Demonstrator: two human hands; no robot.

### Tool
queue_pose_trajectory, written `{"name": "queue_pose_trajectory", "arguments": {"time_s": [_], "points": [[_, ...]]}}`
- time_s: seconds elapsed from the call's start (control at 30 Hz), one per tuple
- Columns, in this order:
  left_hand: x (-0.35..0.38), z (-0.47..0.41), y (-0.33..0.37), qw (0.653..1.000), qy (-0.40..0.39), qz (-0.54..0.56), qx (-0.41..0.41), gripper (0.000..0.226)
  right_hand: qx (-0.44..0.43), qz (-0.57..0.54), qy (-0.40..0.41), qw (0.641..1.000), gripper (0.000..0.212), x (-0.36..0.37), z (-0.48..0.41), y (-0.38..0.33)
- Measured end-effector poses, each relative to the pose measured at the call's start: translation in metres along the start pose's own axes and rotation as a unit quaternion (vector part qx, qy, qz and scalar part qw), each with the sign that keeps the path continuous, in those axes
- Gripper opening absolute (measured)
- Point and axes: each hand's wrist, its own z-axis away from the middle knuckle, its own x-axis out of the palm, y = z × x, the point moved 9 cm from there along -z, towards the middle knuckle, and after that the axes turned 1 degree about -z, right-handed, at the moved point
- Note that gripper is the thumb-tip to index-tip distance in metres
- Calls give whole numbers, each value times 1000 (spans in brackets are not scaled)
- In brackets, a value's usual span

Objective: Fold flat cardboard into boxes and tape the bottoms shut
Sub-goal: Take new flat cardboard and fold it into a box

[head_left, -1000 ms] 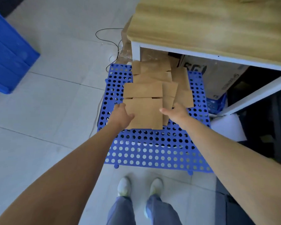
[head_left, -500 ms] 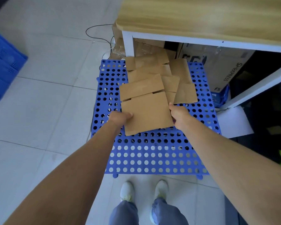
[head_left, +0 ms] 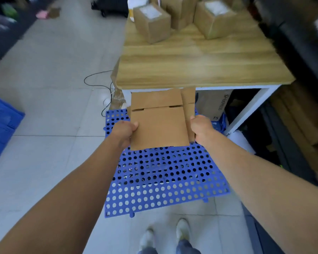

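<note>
A flat brown cardboard box blank (head_left: 159, 123) is held up in the air in front of the wooden table's near edge. My left hand (head_left: 124, 131) grips its left edge, thumb on top. Its right edge is gripped by my right hand (head_left: 200, 126). The blank's upper flaps point away from me and hide the pile of other blanks on the blue perforated mat (head_left: 163, 176). Several folded cardboard boxes (head_left: 151, 22) stand at the far end of the wooden table (head_left: 200, 57).
A blue plastic crate (head_left: 2, 125) stands on the tiled floor at the left. A black cable (head_left: 97, 83) lies by the table's white leg. A printed carton (head_left: 215, 105) sits under the table. Dark stacked goods fill the right side. My shoes (head_left: 163, 235) are at the mat's near edge.
Both hands have lifted the top blank off the pile on the mat and raised it toward the table. My view has tilted up, bringing the tabletop and its boxes into sight.
</note>
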Motion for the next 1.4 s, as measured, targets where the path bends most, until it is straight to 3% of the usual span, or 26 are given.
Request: {"name": "queue_pose_trajectory", "arguments": {"time_s": [0.17,0.3,0.43,0.5,0.53,0.6,0.67,0.77,0.93,1.03,1.13,1.27,1.4], "points": [[31,47,85,994,-29,-49,94,36,-65,-8,137,988,30,-95,59,-46],[104,108,130,972,-127,-90,175,50,-84,-41,255,963,26,-188,126,-47],[193,185,129,945,-236,-111,199,33,-70,-110,368,921,19,-279,207,5],[242,235,112,921,-302,-148,197,2,-52,-141,417,896,20,-321,257,46],[264,258,100,908,-331,-167,196,11,-41,-152,442,883,21,-341,285,67],[306,314,70,871,-395,-213,201,6,-17,-165,496,853,26,-379,345,113],[343,374,37,836,-441,-247,214,25,11,-183,546,817,34,-413,407,161],[386,470,-16,783,-503,-281,234,31,51,-221,611,758,24,-451,500,232],[443,610,-116,711,-580,-322,233,45,98,-249,705,657,33,-496,646,348],[467,680,-180,689,-597,-334,240,44,124,-258,741,607,33,-513,720,412],[477,733,-235,673,-598,-360,243,24,144,-278,757,574,34,-521,778,464],[490,781,-287,666,-584,-393,247,46,160,-301,772,537,31,-532,830,520],[505,803,-319,671,-562,-418,244,46,174,-305,779,520,21,-546,858,556]]}}
